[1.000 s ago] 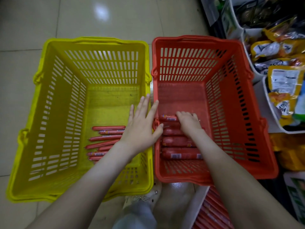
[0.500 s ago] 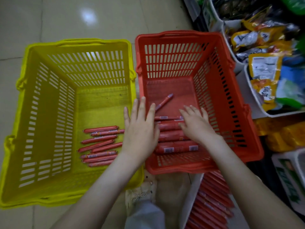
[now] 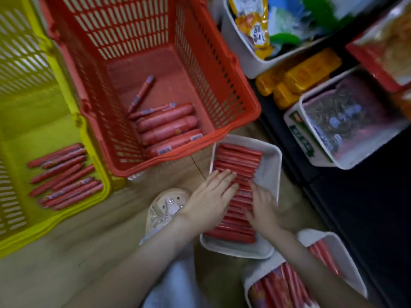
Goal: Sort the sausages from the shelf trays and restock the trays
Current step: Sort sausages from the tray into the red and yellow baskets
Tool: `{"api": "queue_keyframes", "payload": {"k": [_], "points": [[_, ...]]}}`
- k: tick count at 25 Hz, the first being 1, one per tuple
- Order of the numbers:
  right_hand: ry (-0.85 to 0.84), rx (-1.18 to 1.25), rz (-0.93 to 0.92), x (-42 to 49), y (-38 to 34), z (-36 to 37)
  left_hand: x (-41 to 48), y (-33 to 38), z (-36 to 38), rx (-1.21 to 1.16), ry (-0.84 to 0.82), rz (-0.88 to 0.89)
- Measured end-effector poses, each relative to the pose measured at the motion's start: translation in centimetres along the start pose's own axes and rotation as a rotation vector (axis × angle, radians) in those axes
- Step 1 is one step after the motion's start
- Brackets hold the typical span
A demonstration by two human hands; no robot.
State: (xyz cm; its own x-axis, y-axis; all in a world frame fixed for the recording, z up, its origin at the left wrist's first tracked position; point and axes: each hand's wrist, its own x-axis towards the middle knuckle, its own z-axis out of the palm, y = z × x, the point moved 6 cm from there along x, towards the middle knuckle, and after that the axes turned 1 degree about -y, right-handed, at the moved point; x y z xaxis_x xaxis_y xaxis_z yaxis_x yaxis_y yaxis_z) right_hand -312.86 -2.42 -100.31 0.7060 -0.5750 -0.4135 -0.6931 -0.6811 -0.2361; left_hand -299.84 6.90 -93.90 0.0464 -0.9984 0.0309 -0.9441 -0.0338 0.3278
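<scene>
Sausages (image 3: 235, 165) lie in a row in the tray (image 3: 270, 165), lower centre, on the floor. Left hand (image 3: 211, 196) flat on them, fingers straight; right hand (image 3: 264, 210) (blurred) looks flat too, probably steadying the row. Red basket (image 3: 200, 63) holds the thick ones, yellow basket (image 3: 13, 230) the thin, keeping sizes apart.

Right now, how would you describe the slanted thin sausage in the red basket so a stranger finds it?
Find the red basket, right of the yellow basket. Thick sausages lie in a row on its floor by the near wall. The thin sausage lies just beyond them, slanted and far slimmer.
</scene>
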Motion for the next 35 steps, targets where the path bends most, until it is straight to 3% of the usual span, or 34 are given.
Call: {"api": "queue_keyframes", "payload": {"k": [2, 6, 17, 28, 32, 35], "points": [[-0.141, -0.059, -0.010, -0.3, 0.4, 2.9, 0.2, -0.4, 3.0, 0.035, -0.219, -0.070], [-0.188, -0.109, -0.025, 1.0, 0.6, 4.4, -0.3, -2.4, 6.9, 0.182, -0.513, -0.092], [-0.264, -0.159, -0.091, 2.1, 0.2, 4.0, 0.0, -1.9, 8.1, 0.241, -0.533, -0.225], [-0.150, -0.244, -0.200, 2.3, -1.5, 3.6, -0.6, -2.2, 8.5, 0.296, -0.445, -0.194], [-0.311, -0.191, -0.087, 4.5, -0.7, 3.5, -0.7, -2.3, 8.6, 0.321, -0.396, -0.177], [-0.313, -0.237, -0.057, 6.7, -0.9, 2.3, -0.7, -2.3, 8.6, 0.293, -0.411, -0.173]]}}
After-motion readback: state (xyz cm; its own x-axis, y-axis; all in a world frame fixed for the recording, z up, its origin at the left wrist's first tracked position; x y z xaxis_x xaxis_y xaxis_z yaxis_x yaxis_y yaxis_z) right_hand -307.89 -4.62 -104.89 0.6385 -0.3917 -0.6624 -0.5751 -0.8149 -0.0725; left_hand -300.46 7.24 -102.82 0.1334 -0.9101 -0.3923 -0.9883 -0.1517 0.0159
